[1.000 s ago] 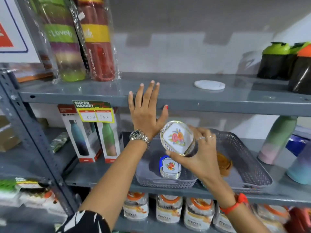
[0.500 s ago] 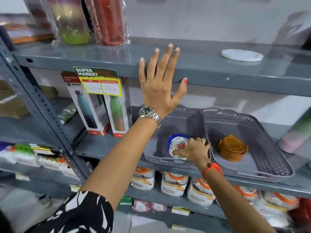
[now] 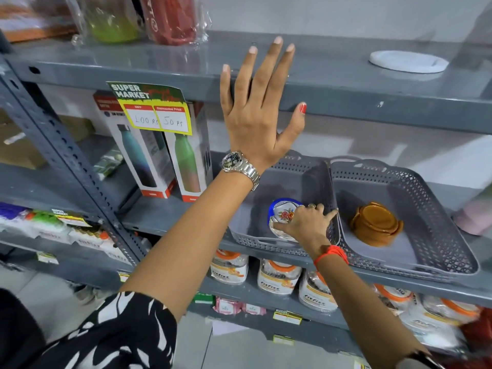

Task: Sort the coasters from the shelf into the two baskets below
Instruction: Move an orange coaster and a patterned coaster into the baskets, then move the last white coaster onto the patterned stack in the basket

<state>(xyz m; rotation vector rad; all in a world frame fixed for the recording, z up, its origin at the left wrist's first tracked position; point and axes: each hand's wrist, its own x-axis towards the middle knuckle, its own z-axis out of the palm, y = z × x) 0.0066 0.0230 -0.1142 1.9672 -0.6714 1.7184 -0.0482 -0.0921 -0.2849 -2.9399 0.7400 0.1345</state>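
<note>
My right hand (image 3: 308, 223) is down inside the left grey basket (image 3: 314, 177), fingers on a white floral coaster (image 3: 283, 215) that rests on a small stack with a blue-rimmed one. The right grey basket (image 3: 436, 214) holds a stack of amber coasters (image 3: 375, 222). One plain white round coaster (image 3: 408, 61) lies on the upper shelf at the right. My left hand (image 3: 261, 107) is spread flat against the front edge of that upper shelf (image 3: 372, 94), holding nothing.
Wrapped bottles (image 3: 170, 17) stand on the upper shelf at the left. Boxed bottles (image 3: 159, 155) with a price tag (image 3: 151, 107) sit left of the baskets. Jars (image 3: 277, 275) fill the shelf below. A slanted metal upright (image 3: 66, 161) runs at the left.
My right hand carried the floral coaster down from in front of the shelf into the left basket and set it on the stack. My left hand stayed on the shelf edge.
</note>
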